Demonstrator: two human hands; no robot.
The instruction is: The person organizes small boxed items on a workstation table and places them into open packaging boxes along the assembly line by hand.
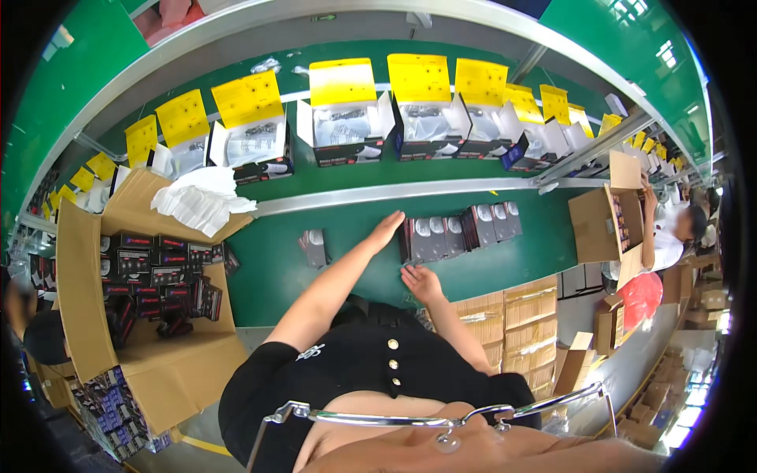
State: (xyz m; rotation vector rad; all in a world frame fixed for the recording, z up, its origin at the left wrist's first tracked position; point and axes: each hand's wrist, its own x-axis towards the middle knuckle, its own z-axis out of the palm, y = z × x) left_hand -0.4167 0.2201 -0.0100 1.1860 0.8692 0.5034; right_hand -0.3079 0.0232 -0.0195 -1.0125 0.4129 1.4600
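Black rectangular cardboard boxes (426,243) form a row on the green tabletop (268,276), long axis left to right. At the row's left end, nearer, is my left hand (386,230), fingers straight, grasping nothing; before its near side, my right hand (424,282), fingers loosely spread, empty.

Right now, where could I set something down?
Bare: right of the dark pack row, up to the right carton; also between the small stack and large left carton. Crowded: the row's left end, by the left fingers and right fingers, and behind, among yellow-flapped boxes.
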